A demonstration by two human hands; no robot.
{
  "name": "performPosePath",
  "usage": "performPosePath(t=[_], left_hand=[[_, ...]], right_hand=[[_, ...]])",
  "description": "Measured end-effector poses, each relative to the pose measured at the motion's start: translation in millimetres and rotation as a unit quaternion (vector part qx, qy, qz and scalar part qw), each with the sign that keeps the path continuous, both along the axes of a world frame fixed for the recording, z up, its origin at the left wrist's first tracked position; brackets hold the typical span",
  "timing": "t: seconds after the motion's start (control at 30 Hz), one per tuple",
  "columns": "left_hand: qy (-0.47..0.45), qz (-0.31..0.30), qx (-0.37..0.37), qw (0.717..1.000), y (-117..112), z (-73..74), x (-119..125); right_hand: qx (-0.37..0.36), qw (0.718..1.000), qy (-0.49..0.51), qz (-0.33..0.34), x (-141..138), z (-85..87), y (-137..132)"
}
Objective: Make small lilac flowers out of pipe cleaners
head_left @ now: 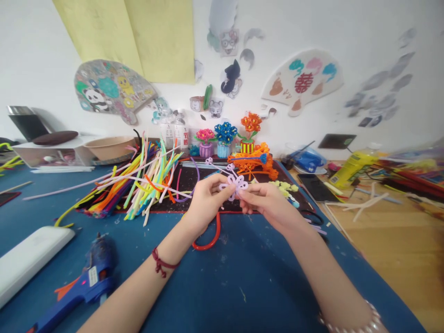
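Between my two hands is a lilac pipe-cleaner flower (237, 184) with several looped petals. My left hand (208, 199) pinches its left side between thumb and fingers. On the other side, my right hand (268, 200) grips the petals near the flower's lower right. Both hands hover over the front edge of a dark mat (185, 179). Just behind the fingers lie more lilac pipe-cleaner pieces with small looped ends. Partly hidden below my left hand is a red-handled tool (215, 238), its other end out of sight.
Bundled coloured pipe cleaners (138, 185) lie to the left. A blue glue gun (93, 273) and a white box-like device (33, 259) are nearer. Finished flower pots (224, 149) and orange pipe-cleaner flowers (255, 162) stand behind. A phone (316, 188) and yellow bottle (355, 165) lie right.
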State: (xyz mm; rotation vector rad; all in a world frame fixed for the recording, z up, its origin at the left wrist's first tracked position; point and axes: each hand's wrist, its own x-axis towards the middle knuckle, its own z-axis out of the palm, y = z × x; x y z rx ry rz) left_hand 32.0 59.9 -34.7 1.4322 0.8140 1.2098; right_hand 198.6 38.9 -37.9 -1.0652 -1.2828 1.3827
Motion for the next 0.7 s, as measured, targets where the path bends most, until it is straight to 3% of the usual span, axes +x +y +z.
performPosePath(t=[0.17, 0.47, 0.7], left_hand=[[-0.01, 0.018, 0.013, 1.0, 1.5, -5.7, 2.8], [-0.005, 0.053, 0.001, 0.999, -0.1, -3.5, 5.2], [-0.01, 0.041, 0.026, 0.999, 2.3, -8.4, 4.5]], right_hand=[[-0.004, 1.0, -0.004, -0.004, -6.9, -2.9, 0.2], [0.053, 0.995, -0.077, -0.037, -5.6, -2.8, 2.9], [0.057, 0.996, -0.06, -0.029, -10.3, -8.1, 2.8]])
